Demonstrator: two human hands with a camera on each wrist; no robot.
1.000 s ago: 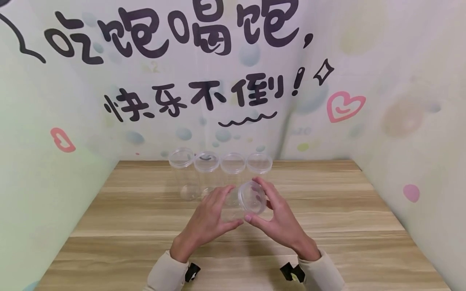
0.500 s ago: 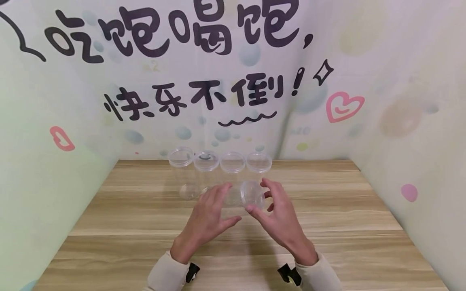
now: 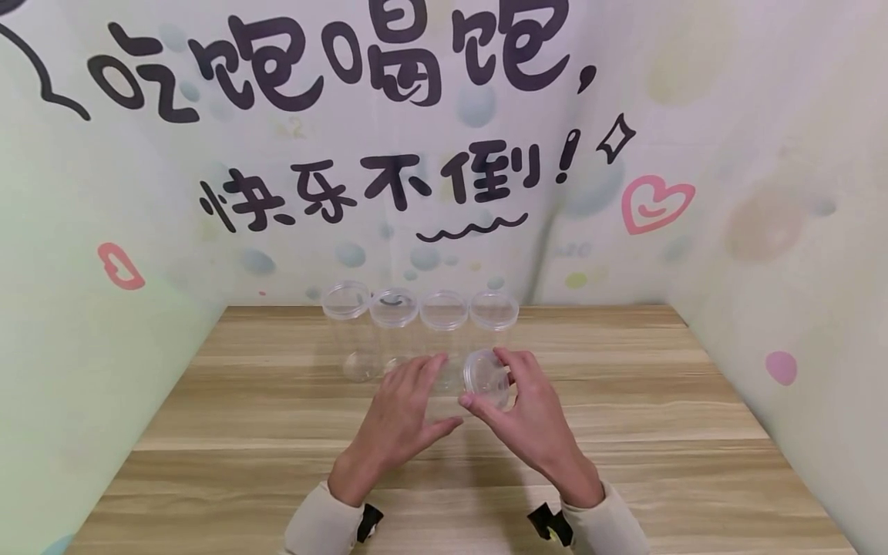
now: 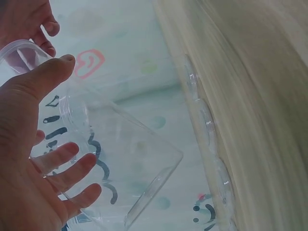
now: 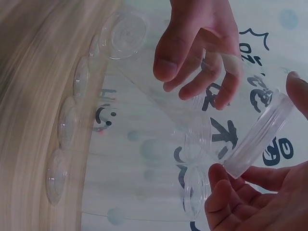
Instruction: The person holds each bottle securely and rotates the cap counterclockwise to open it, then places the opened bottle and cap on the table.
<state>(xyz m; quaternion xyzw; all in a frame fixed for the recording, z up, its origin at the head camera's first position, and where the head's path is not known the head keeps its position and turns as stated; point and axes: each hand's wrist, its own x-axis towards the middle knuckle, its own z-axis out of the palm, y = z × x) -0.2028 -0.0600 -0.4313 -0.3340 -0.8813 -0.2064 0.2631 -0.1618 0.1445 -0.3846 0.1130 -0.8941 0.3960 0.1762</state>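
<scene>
A clear plastic jar (image 4: 130, 144) is held tilted above the table, its base pointing away from me. My left hand (image 3: 398, 412) grips the body, thumb on one side and fingers curled round the other, as the left wrist view shows. At the jar's mouth end is a clear round lid (image 3: 479, 374). The thumb and fingers of my right hand (image 3: 536, 420) pinch this lid by its rim. In the right wrist view the lid (image 5: 260, 134) sits at the jar's end; how far it is screwed on I cannot tell. The jar looks empty.
Several similar clear jars with lids (image 3: 444, 310) stand upright in a row behind my hands, near the back edge of the wood-grain table (image 3: 624, 462). A printed fabric wall (image 3: 444, 254) rises behind and at both sides.
My right hand's fingers have shifted on the lid's rim, loosening and closing on it again slightly to the right and lower. My left hand keeps its hold on the jar, almost still.
</scene>
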